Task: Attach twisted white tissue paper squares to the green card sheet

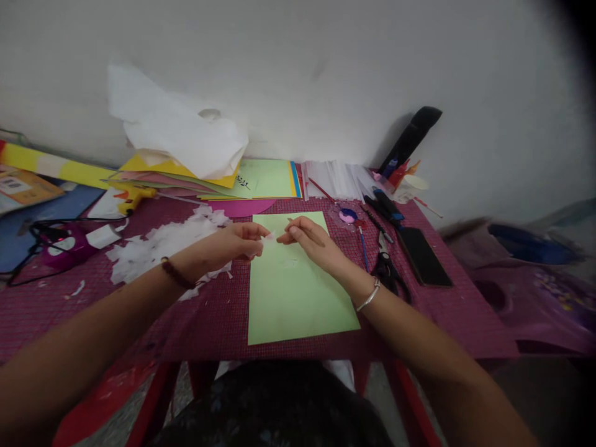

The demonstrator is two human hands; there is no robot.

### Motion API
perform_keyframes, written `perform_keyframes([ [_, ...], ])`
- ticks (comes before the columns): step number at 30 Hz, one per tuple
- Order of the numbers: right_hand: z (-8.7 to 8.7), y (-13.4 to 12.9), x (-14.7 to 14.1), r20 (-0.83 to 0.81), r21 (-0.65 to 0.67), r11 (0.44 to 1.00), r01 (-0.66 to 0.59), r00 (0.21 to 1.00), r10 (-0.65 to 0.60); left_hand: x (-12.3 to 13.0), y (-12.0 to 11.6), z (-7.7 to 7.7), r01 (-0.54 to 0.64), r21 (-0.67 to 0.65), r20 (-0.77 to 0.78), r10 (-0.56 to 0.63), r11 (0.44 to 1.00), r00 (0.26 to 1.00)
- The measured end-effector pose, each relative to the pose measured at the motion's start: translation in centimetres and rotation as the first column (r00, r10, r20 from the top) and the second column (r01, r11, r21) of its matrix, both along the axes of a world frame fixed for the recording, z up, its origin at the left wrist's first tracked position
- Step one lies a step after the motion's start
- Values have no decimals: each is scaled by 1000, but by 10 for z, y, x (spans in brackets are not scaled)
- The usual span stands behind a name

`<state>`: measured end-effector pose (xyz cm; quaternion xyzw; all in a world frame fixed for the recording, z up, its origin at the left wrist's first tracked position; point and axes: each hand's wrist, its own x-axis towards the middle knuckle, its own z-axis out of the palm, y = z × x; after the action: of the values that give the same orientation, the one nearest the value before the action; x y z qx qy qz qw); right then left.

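A light green sheet [302, 298] lies on the table with a small pale mark near its middle. Above its upper left edge, my left hand [237, 242] pinches a small white paper scrap [270, 236] between thumb and fingers. My right hand [314, 242] hovers over the upper part of the sheet, its fingers curled together and pointing at the scrap; whether anything is between them is too small to tell. A spread of torn white paper pieces [162, 245] lies left of the sheet, partly behind my left wrist.
Black scissors [386, 267], a phone [423, 257], a blue brush [364, 248] and a paint dish [347, 215] lie right. At the left are a yellow glue gun [135, 194] and a purple device [65, 248]. Stacked coloured papers [267, 177] stand behind, on the purple table [209, 329].
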<state>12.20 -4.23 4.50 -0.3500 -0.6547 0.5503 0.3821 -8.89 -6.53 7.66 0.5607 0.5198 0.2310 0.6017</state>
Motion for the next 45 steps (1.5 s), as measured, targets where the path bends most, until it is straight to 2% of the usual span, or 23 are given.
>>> perform_keyframes([
  [4,-3,-4,-8,-88,-87,996,-15,996,7,12,-5,-1,54,146,-81,-43,988,996],
  [7,-7,-4,-14,-24,-115,993,28,999,-31,19,-5,-3,93,212,-106,-72,973,992],
  [10,-7,-4,-17,40,-89,993,77,997,-73,23,-4,-6,94,224,-98,-74,970,992],
  [13,-5,-5,-17,57,-46,994,99,994,-96,22,-5,-9,40,155,-42,-34,987,999],
  [16,-2,-6,-15,76,-12,992,124,990,-122,16,-6,-8,-23,-3,38,23,1000,999],
  [18,-2,-5,-14,86,-4,991,132,988,-132,12,-6,-8,-73,-120,69,81,990,994],
  [20,-3,-5,-14,93,-1,991,136,986,-135,10,-5,-9,-126,-176,87,143,976,986],
  [22,-4,-5,-15,97,5,990,140,985,-140,11,-3,-12,-137,-150,84,151,979,985],
  [27,-2,-6,-15,90,-7,991,134,987,-133,20,1,-20,23,40,-10,-22,999,1000],
  [31,1,-7,-12,135,25,989,145,980,-147,26,-2,-16,7,133,-23,-4,991,1000],
  [35,-4,-3,-9,199,110,975,192,957,-211,26,-6,-11,-3,203,-9,5,979,1000],
  [40,-14,8,3,293,154,979,137,939,-178,17,-4,-19,-99,166,9,99,981,995],
  [43,-13,11,10,388,164,986,28,917,-91,12,-1,-30,-123,113,44,119,986,992],
  [45,-9,10,12,398,171,985,6,914,-75,11,0,-35,-118,118,79,109,986,991],
])
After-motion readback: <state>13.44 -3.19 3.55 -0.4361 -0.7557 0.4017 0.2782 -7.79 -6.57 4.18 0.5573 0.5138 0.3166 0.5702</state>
